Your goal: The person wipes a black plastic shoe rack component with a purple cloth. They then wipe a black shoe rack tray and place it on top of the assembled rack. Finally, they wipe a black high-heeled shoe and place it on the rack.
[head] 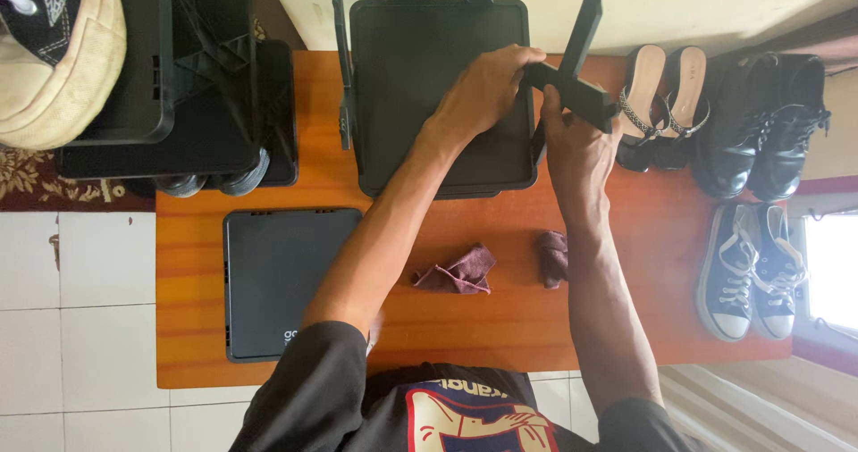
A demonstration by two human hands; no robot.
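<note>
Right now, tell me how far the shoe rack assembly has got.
Done: one black rack unit stands assembled at the left, shoes on it. In hand: left hand and right hand fit a black cross brace onto the middle tray. Left: the flat panel lies unused; the shoes wait on the table.

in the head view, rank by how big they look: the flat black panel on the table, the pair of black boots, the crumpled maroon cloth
1. flat black panel
2. pair of black boots
3. crumpled maroon cloth
All lie on the table at similar depth, so the order looks safe.
</note>
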